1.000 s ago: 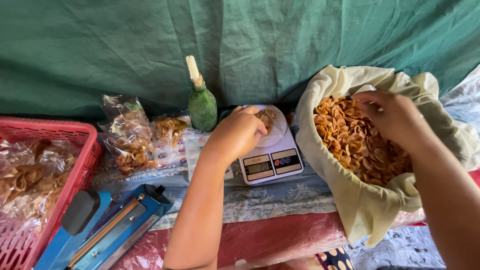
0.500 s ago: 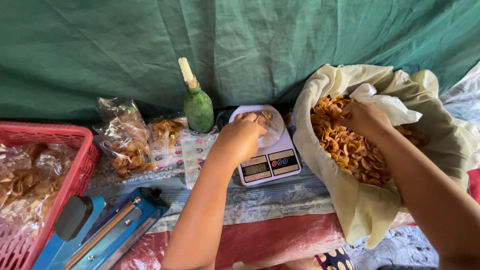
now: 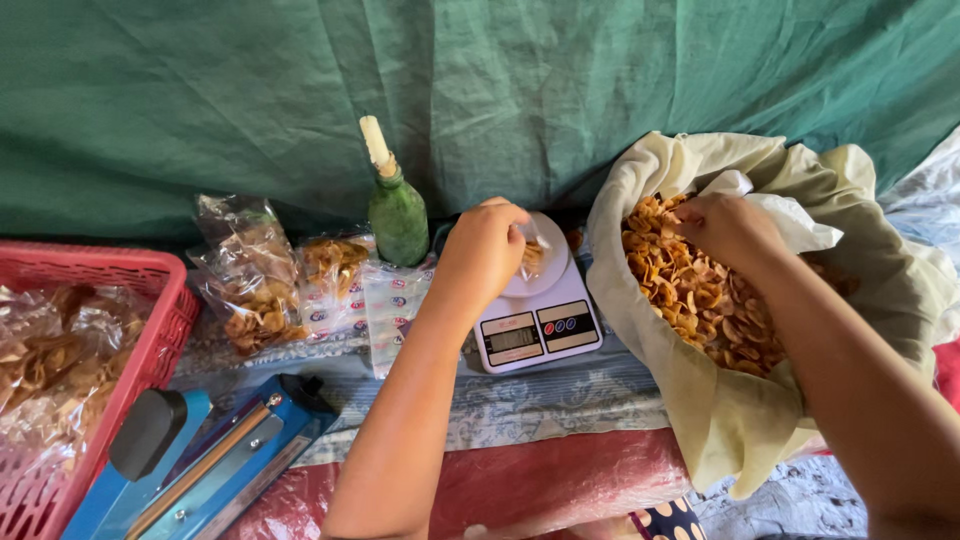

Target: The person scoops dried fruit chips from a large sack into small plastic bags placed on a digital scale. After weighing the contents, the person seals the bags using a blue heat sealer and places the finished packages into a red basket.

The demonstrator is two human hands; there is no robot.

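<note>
My left hand [image 3: 484, 250] grips a small clear bag of chips [image 3: 532, 256] that rests on the round plate of a white kitchen scale [image 3: 540, 330]. My right hand [image 3: 728, 228] reaches into a large cream cloth sack [image 3: 740, 440] full of orange-brown chips [image 3: 700, 300]; its fingers are closed among the chips at the sack's left side. What the fingers hold is hidden.
A green bottle with a rolled stopper [image 3: 396, 208] stands behind the scale. Filled clear bags of chips [image 3: 262, 290] lie left of it. At the left, a red plastic basket [image 3: 150, 300] holds more bags. A blue heat sealer [image 3: 200, 455] lies in front. A green tarp [image 3: 480, 90] hangs behind.
My right hand has moved from the sack's right side across the chips to its left side, nearer the scale. The left hand has stayed on the bag on the scale.
</note>
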